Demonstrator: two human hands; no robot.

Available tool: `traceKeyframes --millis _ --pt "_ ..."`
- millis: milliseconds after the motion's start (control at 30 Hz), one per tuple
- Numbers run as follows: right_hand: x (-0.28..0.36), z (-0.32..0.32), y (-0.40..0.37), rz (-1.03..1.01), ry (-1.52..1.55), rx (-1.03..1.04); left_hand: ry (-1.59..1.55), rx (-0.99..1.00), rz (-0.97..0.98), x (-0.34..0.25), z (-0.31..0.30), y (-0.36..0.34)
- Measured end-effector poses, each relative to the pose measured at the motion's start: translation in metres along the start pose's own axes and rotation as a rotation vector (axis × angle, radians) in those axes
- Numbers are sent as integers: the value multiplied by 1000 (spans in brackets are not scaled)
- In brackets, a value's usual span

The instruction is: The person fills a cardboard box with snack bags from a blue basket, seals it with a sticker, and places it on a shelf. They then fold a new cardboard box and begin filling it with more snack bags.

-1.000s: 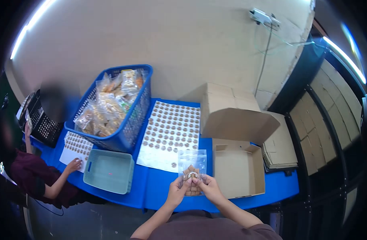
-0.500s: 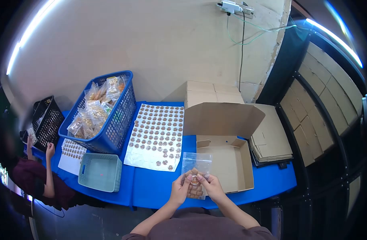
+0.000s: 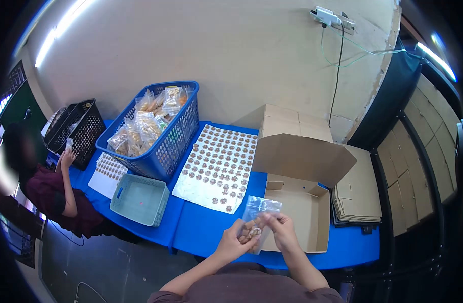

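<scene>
A clear plastic bag of brown pieces is held in front of me, tilted, with a round sticker near its middle. My left hand is closed around the bag's left side, thumb beside the sticker. My right hand pinches the bag's upper right part. Just behind the bag stands an open cardboard box with its lid raised. A white sheet of round stickers lies to the left on the blue table.
A blue basket of filled bags stands left, behind a pale green tray. A smaller sticker sheet, a black basket and a co-worker are farther left. Flat cardboard is stacked at right.
The view has shifted left. The bag has tilted, and my right hand has moved from beside the sticker up to the bag's upper part. The co-worker now holds up a small packet.
</scene>
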State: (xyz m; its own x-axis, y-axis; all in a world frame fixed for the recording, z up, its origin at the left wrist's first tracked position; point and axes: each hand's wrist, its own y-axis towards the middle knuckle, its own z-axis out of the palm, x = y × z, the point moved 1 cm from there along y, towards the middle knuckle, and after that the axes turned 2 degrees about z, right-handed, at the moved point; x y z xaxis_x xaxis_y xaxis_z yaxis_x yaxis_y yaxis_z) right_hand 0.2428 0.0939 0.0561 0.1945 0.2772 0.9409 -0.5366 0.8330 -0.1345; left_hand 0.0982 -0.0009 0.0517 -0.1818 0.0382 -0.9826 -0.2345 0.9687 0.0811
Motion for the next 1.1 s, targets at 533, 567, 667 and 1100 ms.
traceKeyframes --millis 533,567,667,1100 --pt "-10 13 0 -73 187 -60 174 -46 55 2 2 5" --pt "-4 14 1 -66 165 -65 180 -43 138 2 6 2" --pt "-7 -5 6 -13 219 -42 127 31 109 4 9 2" --pt "-9 21 2 -139 -286 263 -450 -182 52 14 -24 3"
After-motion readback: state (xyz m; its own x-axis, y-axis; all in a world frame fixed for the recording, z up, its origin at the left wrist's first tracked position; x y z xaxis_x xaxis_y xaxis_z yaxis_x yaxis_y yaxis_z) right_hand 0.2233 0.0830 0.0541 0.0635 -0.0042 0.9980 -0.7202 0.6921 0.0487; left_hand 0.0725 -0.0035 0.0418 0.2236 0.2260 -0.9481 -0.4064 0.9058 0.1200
